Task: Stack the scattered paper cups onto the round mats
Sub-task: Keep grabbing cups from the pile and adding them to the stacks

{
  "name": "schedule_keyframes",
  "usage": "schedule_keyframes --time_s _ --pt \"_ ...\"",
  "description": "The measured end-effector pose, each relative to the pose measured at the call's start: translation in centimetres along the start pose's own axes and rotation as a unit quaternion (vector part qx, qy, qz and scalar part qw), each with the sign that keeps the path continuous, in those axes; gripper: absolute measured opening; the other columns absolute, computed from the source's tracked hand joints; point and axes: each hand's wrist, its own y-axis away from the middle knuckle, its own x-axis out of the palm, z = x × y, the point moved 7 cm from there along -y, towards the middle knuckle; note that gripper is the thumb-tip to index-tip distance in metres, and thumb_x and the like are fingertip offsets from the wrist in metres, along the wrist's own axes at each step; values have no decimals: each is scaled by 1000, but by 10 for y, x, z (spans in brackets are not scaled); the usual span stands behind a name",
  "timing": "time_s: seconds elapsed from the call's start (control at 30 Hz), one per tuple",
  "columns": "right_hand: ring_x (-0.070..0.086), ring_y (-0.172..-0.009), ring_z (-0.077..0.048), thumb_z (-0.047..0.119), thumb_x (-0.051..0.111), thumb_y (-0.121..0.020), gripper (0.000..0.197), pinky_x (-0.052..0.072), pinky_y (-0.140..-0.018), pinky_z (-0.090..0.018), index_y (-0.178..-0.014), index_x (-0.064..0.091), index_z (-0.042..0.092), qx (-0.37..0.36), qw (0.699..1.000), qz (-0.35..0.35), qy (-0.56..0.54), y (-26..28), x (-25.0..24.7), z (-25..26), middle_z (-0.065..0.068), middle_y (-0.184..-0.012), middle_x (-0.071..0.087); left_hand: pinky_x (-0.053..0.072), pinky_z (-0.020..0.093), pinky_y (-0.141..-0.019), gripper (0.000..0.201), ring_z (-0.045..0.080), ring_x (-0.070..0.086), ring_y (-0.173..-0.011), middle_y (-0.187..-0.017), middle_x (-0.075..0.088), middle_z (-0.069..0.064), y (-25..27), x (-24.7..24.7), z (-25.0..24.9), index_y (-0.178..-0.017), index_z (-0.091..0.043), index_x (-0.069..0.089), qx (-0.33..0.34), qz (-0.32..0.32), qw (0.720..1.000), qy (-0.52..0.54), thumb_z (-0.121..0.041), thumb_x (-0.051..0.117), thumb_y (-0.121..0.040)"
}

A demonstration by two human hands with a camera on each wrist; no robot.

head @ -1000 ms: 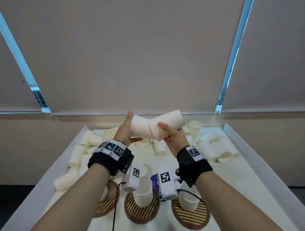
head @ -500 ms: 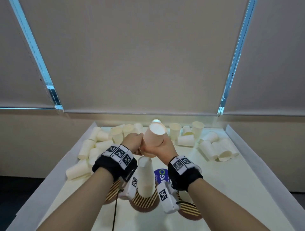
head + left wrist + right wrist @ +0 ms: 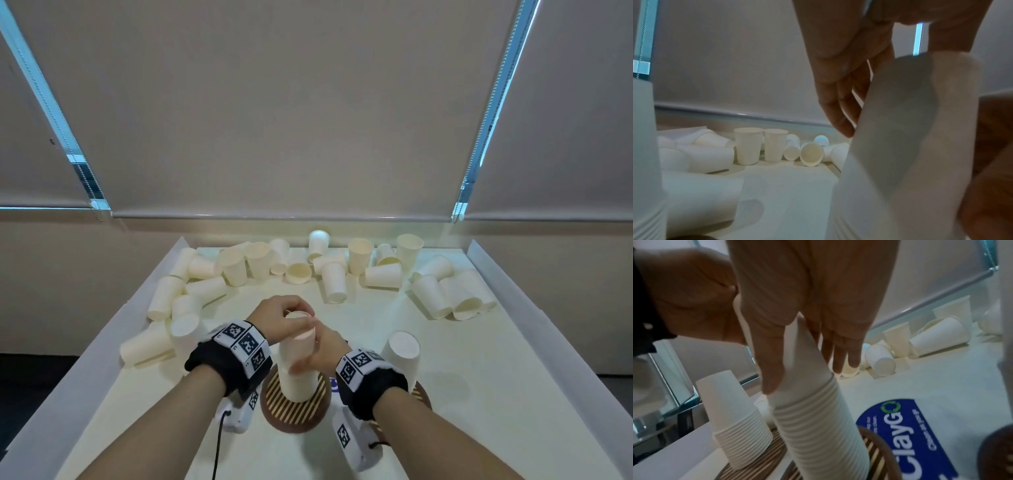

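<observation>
A tall stack of upside-down white paper cups (image 3: 296, 378) stands on the middle striped round mat (image 3: 294, 411). Both hands hold its top cup (image 3: 298, 329). My left hand (image 3: 289, 313) curls over the cup's top from the left; in the left wrist view its fingers (image 3: 835, 97) hang down one side of the cup (image 3: 910, 129). My right hand (image 3: 308, 359) grips the cup's side, with the thumb (image 3: 768, 369) and fingers (image 3: 840, 352) on either side of it. Shorter stacks stand at the left (image 3: 186, 330) and on the right mat (image 3: 401, 356).
Several loose cups (image 3: 334, 282) lie or stand scattered across the far half of the white table, with more along the left edge (image 3: 147, 347) and at the far right (image 3: 452, 294). Raised white walls (image 3: 534, 308) border the table. A blue sticker (image 3: 906, 433) lies between the mats.
The hands were nesting cups in the air a second ago. They have since come down together and now hold the top cup on the middle stack.
</observation>
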Motion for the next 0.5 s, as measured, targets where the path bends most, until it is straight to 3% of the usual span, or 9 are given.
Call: schedule_keyframes --time_s 0.1,0.17,0.3,0.4,0.5 --pt "48 -125 -23 14 78 -70 81 44 -102 -36 -139 35 18 23 998 26 62 -4 -4 -5 -4 -137 49 47 27 -87 9 11 59 -99 -101 67 -8 -1 5 1 -82 -35 66 -29 17 999 -19 -39 61 -75" --pt "48 -125 -22 8 77 -71 76 45 -100 -32 -137 40 16 40 997 27 65 -9 -17 -5 -4 -138 48 47 24 -84 13 11 60 -96 -98 67 -6 -5 2 -9 -87 -28 69 -33 0 998 -48 -31 59 -79" --pt "54 -118 -22 3 73 -75 59 45 -92 -29 -129 51 12 33 998 0 61 -11 -57 6 -7 -131 55 45 23 -83 18 18 63 -97 -100 70 5 -14 -13 -62 -97 -8 71 30 -77 992 -92 -17 58 -87" --pt "54 -120 -21 8 69 -80 46 41 -100 -29 -124 58 12 28 997 -35 59 -5 -96 13 -6 -128 59 47 27 -78 15 18 63 -87 -90 70 5 -25 -17 -95 -89 -8 70 23 -106 994 -27 -17 58 -86" --pt "54 -120 -22 13 66 -83 39 40 -104 -30 -121 61 12 27 995 -91 40 11 -138 12 -7 -128 60 52 28 -70 12 16 65 -72 -81 69 3 -41 -1 -115 -76 -12 65 -21 -66 993 91 -14 58 -85"
